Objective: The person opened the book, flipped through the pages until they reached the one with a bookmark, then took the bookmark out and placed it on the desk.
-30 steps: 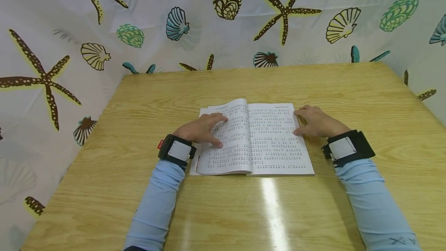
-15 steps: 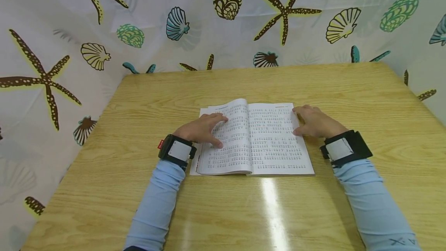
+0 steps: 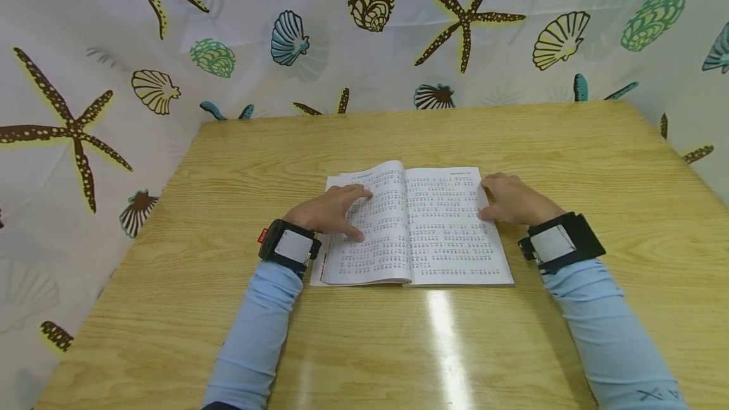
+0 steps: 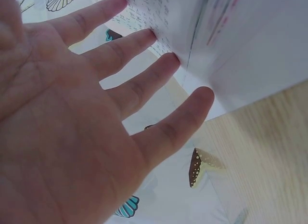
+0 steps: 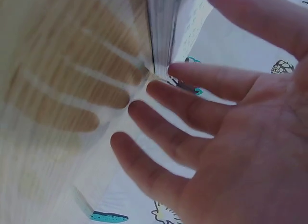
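Note:
An open book (image 3: pixel 450 226) with dense printed text lies flat in the middle of the table. Its left-hand pages bow up near the spine. My left hand (image 3: pixel 329 209) rests on the left page with fingers spread; in the left wrist view its fingertips (image 4: pixel 168 60) meet the paper. At the book's right edge is my right hand (image 3: pixel 517 200), thumb and index finger by the page margin. The right wrist view shows its fingers (image 5: pixel 163 132) extended and apart, with the index fingertip beside the page-block edge (image 5: pixel 163 31) and the others close over the wood.
The wooden table (image 3: pixel 256 150) extends around the book on all sides. A pale curtain (image 3: pixel 342 81) printed with starfish and shells hangs behind and to the left and right. Black straps with pale boxes (image 3: pixel 293 247) sit on both wrists.
My right hand shifts very slightly at the right page edge, its wrist drifting a little left. The left hand and the book keep their places.

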Demonstrator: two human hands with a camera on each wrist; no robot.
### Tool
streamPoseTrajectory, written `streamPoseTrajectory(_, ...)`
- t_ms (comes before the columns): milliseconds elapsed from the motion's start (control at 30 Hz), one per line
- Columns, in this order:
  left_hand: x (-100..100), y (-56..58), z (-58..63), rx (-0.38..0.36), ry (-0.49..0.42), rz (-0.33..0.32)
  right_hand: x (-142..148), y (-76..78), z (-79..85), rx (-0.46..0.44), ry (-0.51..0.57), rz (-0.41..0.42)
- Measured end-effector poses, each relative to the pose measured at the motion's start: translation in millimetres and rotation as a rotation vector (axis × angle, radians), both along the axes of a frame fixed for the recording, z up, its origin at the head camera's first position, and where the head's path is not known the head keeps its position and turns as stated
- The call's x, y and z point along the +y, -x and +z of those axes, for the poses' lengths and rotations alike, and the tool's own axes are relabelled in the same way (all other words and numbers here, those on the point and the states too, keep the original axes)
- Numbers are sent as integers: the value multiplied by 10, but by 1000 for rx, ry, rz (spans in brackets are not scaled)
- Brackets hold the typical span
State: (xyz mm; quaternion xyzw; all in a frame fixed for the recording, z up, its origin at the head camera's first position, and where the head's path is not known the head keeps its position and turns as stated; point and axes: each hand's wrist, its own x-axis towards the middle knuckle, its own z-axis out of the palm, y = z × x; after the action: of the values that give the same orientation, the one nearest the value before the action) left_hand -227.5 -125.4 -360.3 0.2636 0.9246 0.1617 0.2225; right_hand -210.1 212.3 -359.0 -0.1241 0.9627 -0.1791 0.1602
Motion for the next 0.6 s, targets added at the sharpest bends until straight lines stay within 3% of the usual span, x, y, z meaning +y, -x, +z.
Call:
streamPoseTrajectory(233,-3,-7,0,-6,-5,4,-28,-2,6,0,6,-29)
streamPoseTrajectory(467,-8,-4,4,-6,-8,11,-90,-32,24,94,-101,-22)
streamPoseTrajectory(600,-4,4,0,-7,-4,5,-94,-34,10,115,-23,6)
